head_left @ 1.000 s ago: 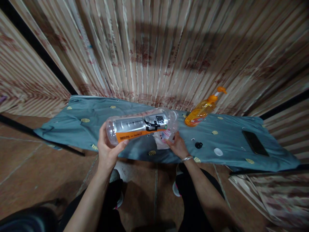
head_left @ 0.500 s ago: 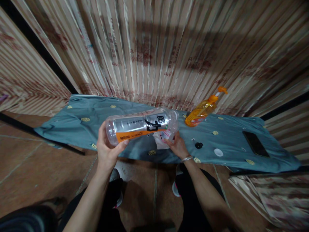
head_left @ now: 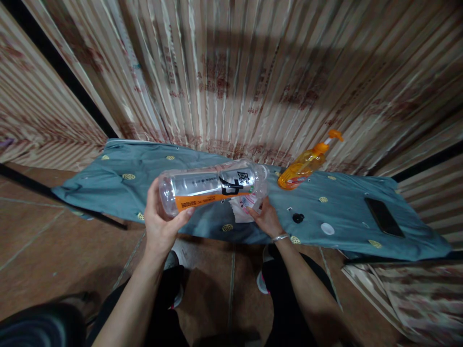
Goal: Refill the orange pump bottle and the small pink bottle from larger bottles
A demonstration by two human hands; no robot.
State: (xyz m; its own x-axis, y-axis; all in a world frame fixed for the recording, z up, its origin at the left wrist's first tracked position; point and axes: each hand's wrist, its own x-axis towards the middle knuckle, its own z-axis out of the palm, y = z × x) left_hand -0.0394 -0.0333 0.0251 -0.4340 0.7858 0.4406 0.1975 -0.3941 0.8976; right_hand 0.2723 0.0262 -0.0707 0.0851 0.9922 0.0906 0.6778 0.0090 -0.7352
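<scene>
Tilted almost onto its side, a large clear plastic bottle (head_left: 210,185) with a silver and orange label hangs over the cloth. My left hand (head_left: 161,219) is wrapped round its base, thumb in front and fingers behind. The bottle's mouth points right, close above my right hand (head_left: 265,217). Fingers and thumb of the right hand are closed round a small clear thing with pink and white print (head_left: 249,200), partly hidden by the bottle. White paper (head_left: 241,213) shows beside those fingertips. Whether the two clear things touch, I cannot tell.
A green-blue patterned cloth (head_left: 202,226) covers the narrow table. An orange pump bottle (head_left: 302,168) stands at the back; a small black piece (head_left: 298,218), a white disc (head_left: 327,228) and a phone (head_left: 383,217) lie to the right. A striped curtain (head_left: 231,86) hangs behind.
Almost nothing differs. The large bottle and both hands keep the same place and hold, with only a very slight shift of the view.
</scene>
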